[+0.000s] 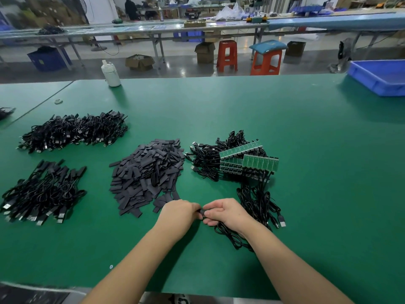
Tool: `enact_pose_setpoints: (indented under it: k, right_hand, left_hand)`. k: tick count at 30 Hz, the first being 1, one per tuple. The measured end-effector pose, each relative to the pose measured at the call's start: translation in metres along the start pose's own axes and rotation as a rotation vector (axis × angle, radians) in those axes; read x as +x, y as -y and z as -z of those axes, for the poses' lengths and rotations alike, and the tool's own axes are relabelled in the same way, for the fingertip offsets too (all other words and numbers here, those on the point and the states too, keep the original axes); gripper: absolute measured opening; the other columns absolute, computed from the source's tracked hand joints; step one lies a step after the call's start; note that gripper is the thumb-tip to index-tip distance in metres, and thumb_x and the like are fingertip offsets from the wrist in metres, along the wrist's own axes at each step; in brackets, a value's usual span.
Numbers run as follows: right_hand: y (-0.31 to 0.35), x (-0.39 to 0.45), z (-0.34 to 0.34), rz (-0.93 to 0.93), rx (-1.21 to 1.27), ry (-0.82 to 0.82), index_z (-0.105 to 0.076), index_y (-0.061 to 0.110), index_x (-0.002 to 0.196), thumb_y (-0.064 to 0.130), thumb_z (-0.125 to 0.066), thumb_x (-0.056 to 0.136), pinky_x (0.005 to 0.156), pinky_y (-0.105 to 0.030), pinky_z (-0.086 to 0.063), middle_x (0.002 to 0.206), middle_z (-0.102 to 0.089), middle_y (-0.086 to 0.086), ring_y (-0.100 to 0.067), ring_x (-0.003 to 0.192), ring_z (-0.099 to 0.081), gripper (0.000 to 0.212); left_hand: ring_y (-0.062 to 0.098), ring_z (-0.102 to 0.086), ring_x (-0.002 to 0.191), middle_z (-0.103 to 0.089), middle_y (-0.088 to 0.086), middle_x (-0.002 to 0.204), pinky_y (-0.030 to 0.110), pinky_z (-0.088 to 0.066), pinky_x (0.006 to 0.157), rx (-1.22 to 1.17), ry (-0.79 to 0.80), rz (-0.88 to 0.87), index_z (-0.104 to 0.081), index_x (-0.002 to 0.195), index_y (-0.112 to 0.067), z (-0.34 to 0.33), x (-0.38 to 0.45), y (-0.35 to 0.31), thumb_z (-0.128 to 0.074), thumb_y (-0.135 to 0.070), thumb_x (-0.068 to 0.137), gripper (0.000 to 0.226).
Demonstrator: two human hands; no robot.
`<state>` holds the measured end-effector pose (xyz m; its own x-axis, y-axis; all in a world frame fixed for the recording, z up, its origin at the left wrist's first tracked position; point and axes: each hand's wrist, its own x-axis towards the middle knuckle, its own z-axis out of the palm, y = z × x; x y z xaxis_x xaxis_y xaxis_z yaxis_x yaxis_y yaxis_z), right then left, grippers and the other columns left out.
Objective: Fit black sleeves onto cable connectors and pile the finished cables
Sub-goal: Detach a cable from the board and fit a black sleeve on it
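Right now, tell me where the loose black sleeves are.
In the head view the heap of black sleeves lies mid-table, just beyond the left hand, between the near-left cable pile and the circuit-board cables on the right.

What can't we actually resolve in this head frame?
- Sleeve seating: the black piece pinched between left hand and right hand is mostly covered by fingers.
- Cable: partly under the right forearm.
- Circuit boards: markings too small to read.
- Near-left cable pile: connectors blurred.
- Blue bin: cut off by the right edge.
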<state>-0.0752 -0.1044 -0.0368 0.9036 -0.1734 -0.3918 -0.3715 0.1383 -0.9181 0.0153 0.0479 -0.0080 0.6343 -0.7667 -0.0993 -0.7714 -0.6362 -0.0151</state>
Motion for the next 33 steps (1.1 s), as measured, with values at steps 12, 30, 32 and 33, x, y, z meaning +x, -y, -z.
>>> enact_pose_setpoints:
  k: [12, 30, 32, 33]
  right_hand:
    - [0.0, -0.001, 0.001, 0.01, -0.028, 0.012, -0.063, -0.002, 0.117, -0.005, -0.06, 0.095, 0.073, -0.022, -0.058, 0.089, -0.074, -0.014, -0.016, 0.077, -0.072, 0.022]
    - [0.006, -0.005, -0.003, -0.022, -0.007, 0.007, -0.063, -0.004, 0.111, 0.003, -0.063, 0.094, 0.075, -0.024, -0.059, 0.088, -0.076, -0.013, -0.02, 0.082, -0.075, 0.018]
    - [0.01, -0.008, -0.002, -0.002, 0.033, 0.013, -0.065, 0.005, 0.107, 0.007, -0.064, 0.095, 0.077, -0.024, -0.059, 0.091, -0.077, -0.01, -0.02, 0.088, -0.075, 0.013]
    - [0.013, -0.008, -0.002, 0.012, 0.08, -0.004, -0.064, 0.009, 0.107, 0.009, -0.064, 0.095, 0.078, -0.025, -0.059, 0.093, -0.078, -0.009, -0.02, 0.091, -0.075, 0.012]
  left_hand:
    - [0.029, -0.063, 0.089, -0.063, 0.004, 0.092, 0.032, -0.036, 0.065, 0.092, -0.005, -0.079, -0.059, 0.108, -0.023, -0.004, -0.001, 0.002, -0.043, -0.047, 0.1, 0.03]
    - [0.02, -0.061, 0.098, -0.063, -0.006, 0.113, 0.031, -0.047, 0.08, -0.353, -0.159, 0.022, -0.012, 0.156, -0.031, -0.011, -0.006, -0.01, -0.054, -0.009, 0.093, 0.079]
    - [0.012, -0.064, 0.101, -0.062, -0.015, 0.117, 0.027, -0.048, 0.09, -0.722, -0.258, 0.193, -0.019, 0.155, -0.032, -0.012, -0.01, -0.018, -0.055, -0.015, 0.096, 0.071]
    - [0.008, -0.064, 0.103, -0.062, -0.017, 0.12, 0.025, -0.046, 0.095, -0.9, -0.292, 0.287, -0.026, 0.153, -0.03, -0.014, -0.012, -0.021, -0.056, -0.019, 0.097, 0.064]
